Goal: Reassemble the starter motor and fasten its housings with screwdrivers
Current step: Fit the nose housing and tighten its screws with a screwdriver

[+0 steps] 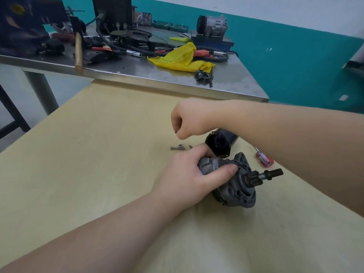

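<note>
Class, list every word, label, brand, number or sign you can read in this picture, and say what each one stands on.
None can be read.
Starter motor housing: cast metal, no legible marking.
Red screwdriver handle: no print visible.
Dark machine on the steel bench: any panel labels too small and blurred.

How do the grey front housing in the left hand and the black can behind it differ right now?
The grey front housing is bare cast metal, gripped by the left hand, with a geared shaft sticking out. The black can is dark, unheld, lying with its open end toward the camera. Both are over the yellow table.
</note>
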Available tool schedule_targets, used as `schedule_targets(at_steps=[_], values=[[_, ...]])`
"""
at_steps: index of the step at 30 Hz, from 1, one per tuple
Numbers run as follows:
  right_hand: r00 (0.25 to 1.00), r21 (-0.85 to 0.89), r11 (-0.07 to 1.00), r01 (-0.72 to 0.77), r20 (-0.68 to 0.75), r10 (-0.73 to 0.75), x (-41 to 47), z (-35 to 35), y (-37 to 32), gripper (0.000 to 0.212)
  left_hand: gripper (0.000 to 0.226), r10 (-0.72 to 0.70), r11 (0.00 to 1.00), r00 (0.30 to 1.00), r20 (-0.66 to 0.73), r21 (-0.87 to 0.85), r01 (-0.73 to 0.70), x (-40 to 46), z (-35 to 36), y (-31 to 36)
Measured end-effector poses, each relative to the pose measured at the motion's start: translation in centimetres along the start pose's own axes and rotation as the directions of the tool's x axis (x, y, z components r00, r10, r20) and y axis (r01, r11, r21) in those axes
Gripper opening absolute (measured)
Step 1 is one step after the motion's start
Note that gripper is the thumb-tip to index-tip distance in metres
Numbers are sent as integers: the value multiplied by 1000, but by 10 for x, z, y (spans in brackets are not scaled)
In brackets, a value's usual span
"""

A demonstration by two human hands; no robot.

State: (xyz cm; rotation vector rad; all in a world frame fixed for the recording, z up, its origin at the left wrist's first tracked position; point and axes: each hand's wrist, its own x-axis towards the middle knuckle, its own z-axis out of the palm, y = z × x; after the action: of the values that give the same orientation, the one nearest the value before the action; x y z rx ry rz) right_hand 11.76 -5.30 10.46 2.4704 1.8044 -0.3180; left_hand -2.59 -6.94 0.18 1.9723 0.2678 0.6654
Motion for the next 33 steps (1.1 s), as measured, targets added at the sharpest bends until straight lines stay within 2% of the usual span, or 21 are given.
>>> schedule_targets(at_steps=[5,10,12,16,19,21,25,30,33], values=[[965,309,949,54,-259,29,-65,-18,7,19,44,-23,998,999,35,-59,25,0,-2,-4],[829,502,856,120,-526,193,-135,13,14,10,47,-30,994,996,89,-101,39,4,-6,-3],[751,465,870,166,-631,194,-153,31,12,9,45,-37,994,994,107,-97,48,4,-7,-4],[612,268,943,197,-785,96,-166,58,12,6,36,-5,983,990,143,-182,31,4,-7,-3],[559,143,968,204,-829,4,-164,69,12,11,18,39,975,986,161,-221,-2,5,-7,-1],[545,111,975,194,-838,-13,-163,72,11,11,15,45,974,986,162,-225,-7,5,-6,-1],[546,176,971,161,-836,61,-162,74,11,12,10,63,974,985,159,-227,-26,5,-6,0],[563,186,973,133,-822,80,-163,77,14,12,7,85,977,983,160,-207,-51,4,-7,1],[574,197,972,126,-814,90,-163,78,18,12,14,92,983,985,147,-172,-67,5,-7,-1]])
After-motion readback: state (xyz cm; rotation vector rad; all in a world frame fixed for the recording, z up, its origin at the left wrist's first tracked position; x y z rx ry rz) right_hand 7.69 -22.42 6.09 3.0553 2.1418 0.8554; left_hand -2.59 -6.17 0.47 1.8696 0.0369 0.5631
